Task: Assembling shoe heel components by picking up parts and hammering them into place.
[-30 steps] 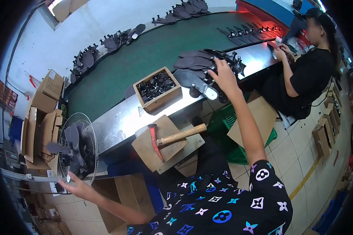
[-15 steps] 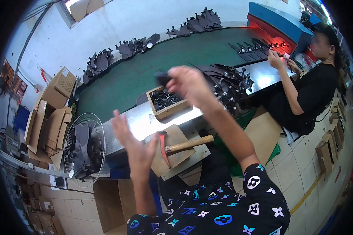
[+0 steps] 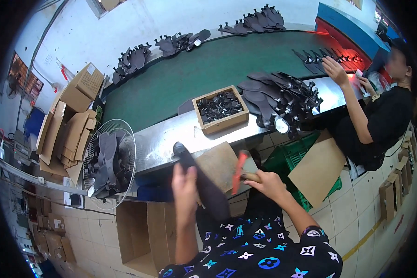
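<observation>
My left hand is closed at the edge of a long dark grey shoe sole, which stands tilted with its narrow end up. My right hand grips the wooden handle of a hammer with a red head. The hammer head is raised over the right side of a tan pad, and motion smears it. Beyond the pad, a wooden box holds many small black and shiny pieces. A pile of dark soles with straps lies to the right of the box.
A green conveyor belt runs behind the metal ledge. At left stand a white wire fan guard with soles in it and folded cartons. A co-worker sits at right, past a green crate and cardboard sheet.
My right hand has left the box and taken the hammer off the pad. The left hand, open before, now has the sole. The scene has shifted right and down in view.
</observation>
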Demonstrator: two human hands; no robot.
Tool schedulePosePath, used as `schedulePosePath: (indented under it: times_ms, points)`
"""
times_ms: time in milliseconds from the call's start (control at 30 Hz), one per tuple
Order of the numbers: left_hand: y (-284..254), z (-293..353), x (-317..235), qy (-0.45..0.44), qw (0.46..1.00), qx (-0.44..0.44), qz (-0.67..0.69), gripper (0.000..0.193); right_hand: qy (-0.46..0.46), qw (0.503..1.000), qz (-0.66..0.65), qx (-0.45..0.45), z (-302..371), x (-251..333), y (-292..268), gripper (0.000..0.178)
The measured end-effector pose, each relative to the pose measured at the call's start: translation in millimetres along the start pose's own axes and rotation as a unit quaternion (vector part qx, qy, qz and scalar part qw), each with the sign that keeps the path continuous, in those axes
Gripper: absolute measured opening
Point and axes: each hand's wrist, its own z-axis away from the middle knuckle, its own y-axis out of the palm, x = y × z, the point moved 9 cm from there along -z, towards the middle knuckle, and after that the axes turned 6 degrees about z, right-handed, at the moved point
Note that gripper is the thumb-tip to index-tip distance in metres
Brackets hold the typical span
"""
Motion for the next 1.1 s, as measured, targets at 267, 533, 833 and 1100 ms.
schedulePosePath:
  times_ms: [267,533,833,1100]
  points:
    - [38,-44,-10,0.239,0.817,-0.006,-0.525,0.048,0.221,0.941,-0.207,-0.147,153,-59,-23,0.027]
    - [136,-225,48,0.331,0.747,0.197,-0.542,0.021,0.384,0.791,-0.462,-0.116,151,-76,1,0.027]
    - [172,-224,46,0.409,0.648,0.239,-0.597,0.013,0.278,0.839,-0.441,-0.155,108,-68,-17,0.031]
    - [140,-139,-13,0.207,0.919,0.186,-0.28,0.014,0.179,0.867,-0.44,-0.15,43,-24,-80,0.014]
